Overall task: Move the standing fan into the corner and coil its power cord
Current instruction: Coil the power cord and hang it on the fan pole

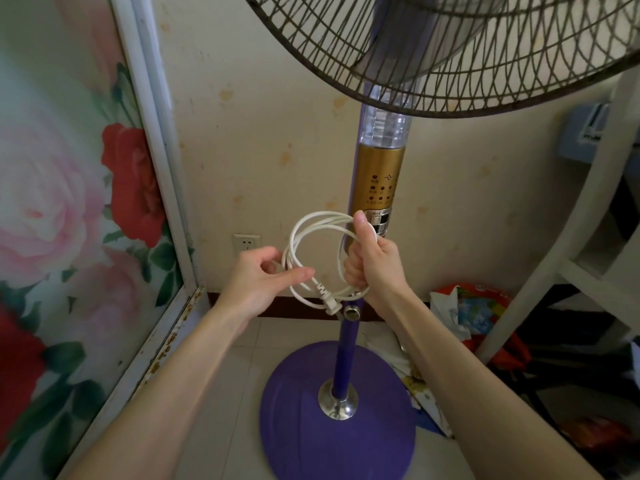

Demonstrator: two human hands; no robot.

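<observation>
While the fan [380,188] stands upright on its purple base [311,420] in the corner, between the floral panel [62,209] on the left and a white chair leg [568,209] on the right, we hold its white cord [313,237] in loops in front of the pole. Our right hand [372,258] is closed in a fist around the gathered loops, thumb up, just in front of the gold control column [381,181]; its fingers are pressed together on the cord. Our left hand [258,275] sits at the left side of the coil, thumb and fingers [301,273] loosely curled and pinching a strand near the loose end. The plug [327,304] hangs at the bottom of the coil, beside the pole's height knob [352,312]. A wall socket [246,243] shows behind the left hand, low on the beige wall. Crumpled bags and paper [464,313] lie on the floor to the right of the base. The grille [485,53] fills the upper frame.
</observation>
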